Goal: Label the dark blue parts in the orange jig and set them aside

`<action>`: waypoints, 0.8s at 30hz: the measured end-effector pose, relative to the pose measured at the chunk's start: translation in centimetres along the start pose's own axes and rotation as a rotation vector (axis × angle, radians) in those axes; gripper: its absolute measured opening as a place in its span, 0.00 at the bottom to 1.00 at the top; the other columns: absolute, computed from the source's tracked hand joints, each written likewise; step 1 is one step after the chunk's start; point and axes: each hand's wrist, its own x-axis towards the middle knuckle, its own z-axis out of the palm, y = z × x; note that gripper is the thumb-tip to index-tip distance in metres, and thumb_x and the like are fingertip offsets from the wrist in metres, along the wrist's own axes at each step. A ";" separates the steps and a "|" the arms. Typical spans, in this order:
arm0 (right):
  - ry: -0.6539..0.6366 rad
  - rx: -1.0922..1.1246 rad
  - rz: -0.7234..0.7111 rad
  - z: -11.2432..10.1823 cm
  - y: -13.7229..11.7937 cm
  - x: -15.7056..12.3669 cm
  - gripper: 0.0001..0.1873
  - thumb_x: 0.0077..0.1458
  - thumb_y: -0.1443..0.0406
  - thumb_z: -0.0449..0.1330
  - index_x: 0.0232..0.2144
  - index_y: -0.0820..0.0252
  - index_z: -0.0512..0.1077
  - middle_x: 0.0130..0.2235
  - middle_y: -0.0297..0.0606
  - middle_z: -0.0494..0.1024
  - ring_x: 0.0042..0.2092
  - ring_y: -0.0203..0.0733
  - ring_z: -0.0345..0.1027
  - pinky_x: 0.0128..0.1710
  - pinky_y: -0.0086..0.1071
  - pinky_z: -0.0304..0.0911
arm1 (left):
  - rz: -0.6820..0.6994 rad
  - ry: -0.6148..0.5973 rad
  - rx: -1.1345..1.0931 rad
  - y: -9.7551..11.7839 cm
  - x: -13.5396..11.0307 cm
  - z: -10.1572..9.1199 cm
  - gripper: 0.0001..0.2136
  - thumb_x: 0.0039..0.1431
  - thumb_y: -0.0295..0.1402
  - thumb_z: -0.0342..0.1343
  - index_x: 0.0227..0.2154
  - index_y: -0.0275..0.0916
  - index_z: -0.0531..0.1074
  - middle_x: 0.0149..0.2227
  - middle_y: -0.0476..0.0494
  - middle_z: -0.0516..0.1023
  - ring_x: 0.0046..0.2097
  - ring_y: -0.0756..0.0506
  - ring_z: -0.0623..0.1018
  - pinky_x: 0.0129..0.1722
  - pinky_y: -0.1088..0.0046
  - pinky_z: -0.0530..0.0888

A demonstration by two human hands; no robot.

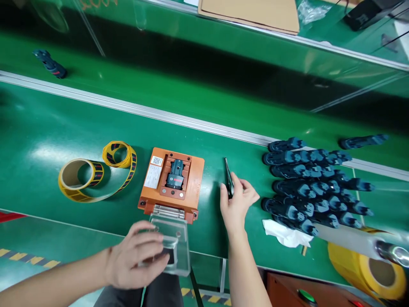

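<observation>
Clear acrylic, thick and glossy, forms the hinged flap (pixel 175 244) that the left hand (pixel 137 258) grips. Its fingers are curled over the flap's near-left edge, thumb on top, and closed on it. The forearm comes in low from the lower left, wrist nearly flat. The flap hangs out toward the person from the front hinge of an orange fixture block (pixel 172 181), which lies flat on the green bench (pixel 47 128). A small black part (pixel 175 175) sits in the block's recess beside white labels.

The right hand (pixel 238 204) reaches straight up from below, palm turned left. Its fingertips are pinched together on a thin black tool (pixel 229 181), possibly tweezers, though it is too slim to tell. The tool stands tilted just right of the block.

A heap of dark blue moulded handles (pixel 313 183) lies near the right hand, over a crumpled white wipe (pixel 283 232). Yellow striped tape rolls (pixel 79 177) rest left of the block.
</observation>
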 end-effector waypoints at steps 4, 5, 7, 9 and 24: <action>-0.354 0.316 -0.428 -1.0 -4.8 1.2 0.21 0.69 0.55 0.46 0.59 0.42 0.68 0.59 0.42 0.60 0.61 0.55 0.53 0.60 0.54 0.50 | 0.079 -0.344 0.009 0.8 -4.3 -0.3 0.13 0.62 0.20 0.55 0.46 0.36 0.76 0.42 0.45 0.82 0.51 0.46 0.78 0.65 0.60 0.67; -0.435 0.363 -0.500 -0.9 -5.6 1.5 0.22 0.69 0.54 0.45 0.59 0.39 0.69 0.61 0.40 0.58 0.62 0.55 0.51 0.61 0.54 0.49 | 0.077 -0.375 0.030 0.5 -5.1 -0.2 0.14 0.62 0.21 0.56 0.50 0.36 0.75 0.46 0.43 0.81 0.56 0.44 0.76 0.68 0.57 0.62; -0.513 0.418 -0.545 -0.3 -6.5 1.8 0.22 0.68 0.51 0.44 0.58 0.36 0.69 0.62 0.38 0.56 0.62 0.55 0.48 0.63 0.55 0.48 | 0.007 -0.344 0.077 -0.5 -5.9 0.4 0.21 0.59 0.28 0.62 0.56 0.38 0.71 0.52 0.39 0.78 0.64 0.39 0.68 0.70 0.49 0.53; -0.530 0.456 -0.530 0.5 -6.6 1.9 0.23 0.68 0.49 0.43 0.57 0.35 0.70 0.62 0.38 0.55 0.62 0.55 0.46 0.63 0.55 0.48 | -0.130 -0.289 0.127 -1.8 -5.8 1.0 0.30 0.57 0.34 0.65 0.62 0.39 0.65 0.59 0.33 0.72 0.69 0.33 0.59 0.69 0.43 0.49; -0.574 0.469 -0.543 2.2 -7.1 3.4 0.20 0.68 0.52 0.47 0.57 0.32 0.69 0.62 0.36 0.52 0.63 0.56 0.44 0.65 0.57 0.47 | -0.187 -0.257 0.023 -5.4 -5.1 2.6 0.40 0.56 0.34 0.63 0.69 0.38 0.50 0.59 0.29 0.69 0.67 0.29 0.62 0.66 0.43 0.53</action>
